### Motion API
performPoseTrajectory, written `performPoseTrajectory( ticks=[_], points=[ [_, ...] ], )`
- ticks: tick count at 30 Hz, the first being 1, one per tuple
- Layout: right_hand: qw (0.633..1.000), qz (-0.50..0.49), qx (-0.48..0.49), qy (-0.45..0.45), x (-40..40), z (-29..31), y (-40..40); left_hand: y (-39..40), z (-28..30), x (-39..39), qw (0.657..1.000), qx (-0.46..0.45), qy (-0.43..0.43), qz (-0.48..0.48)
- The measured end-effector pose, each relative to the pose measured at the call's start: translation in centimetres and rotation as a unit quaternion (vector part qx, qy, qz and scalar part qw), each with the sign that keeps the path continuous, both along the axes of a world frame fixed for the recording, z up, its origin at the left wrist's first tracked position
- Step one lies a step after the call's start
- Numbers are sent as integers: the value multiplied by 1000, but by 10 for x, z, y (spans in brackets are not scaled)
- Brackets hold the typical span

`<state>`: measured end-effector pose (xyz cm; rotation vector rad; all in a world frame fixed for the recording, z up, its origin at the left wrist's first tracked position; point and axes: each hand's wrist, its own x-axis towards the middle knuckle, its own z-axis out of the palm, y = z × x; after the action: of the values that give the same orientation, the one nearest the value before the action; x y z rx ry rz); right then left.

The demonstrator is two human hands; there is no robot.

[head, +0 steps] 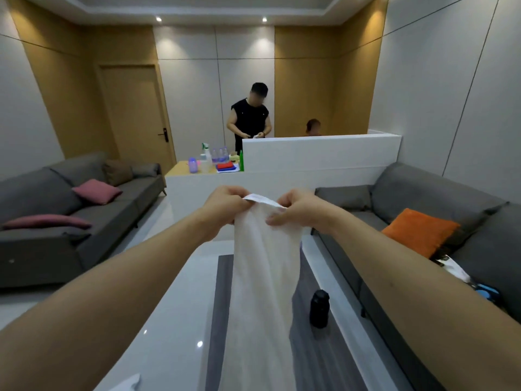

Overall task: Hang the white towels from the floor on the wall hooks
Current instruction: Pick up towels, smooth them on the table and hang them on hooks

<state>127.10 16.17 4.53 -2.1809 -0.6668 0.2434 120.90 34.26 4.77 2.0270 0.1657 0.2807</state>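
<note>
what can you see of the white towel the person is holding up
The white towel is a soft, plain cloth, slightly sheer-looking, held up by its top edge. The left hand and right hand each pinch that edge close together, and a small flap folds over between them. The rest hangs straight down in loose vertical folds in front of the low table, running out of the bottom of the view.

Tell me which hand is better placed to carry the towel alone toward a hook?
Probably the right hand: it grips the white towel over more of its top edge, while the left hand pinches only a corner. No hook is visible, so this is tentative.
</note>
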Motion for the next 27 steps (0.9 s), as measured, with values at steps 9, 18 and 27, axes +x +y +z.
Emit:
performPoseTrajectory(
  ticks=[9,18,27],
  points=[
    [970,-61,231,-41,-10,14,13,-18,3,-11,994,-3,54,-93],
    [975,-6,205,80,3,-5,10,-6,11,-6,990,-105,33,-88],
    [997,33,70,5,20,-5,6,15,15,16,996,-28,-52,60]
  ],
)
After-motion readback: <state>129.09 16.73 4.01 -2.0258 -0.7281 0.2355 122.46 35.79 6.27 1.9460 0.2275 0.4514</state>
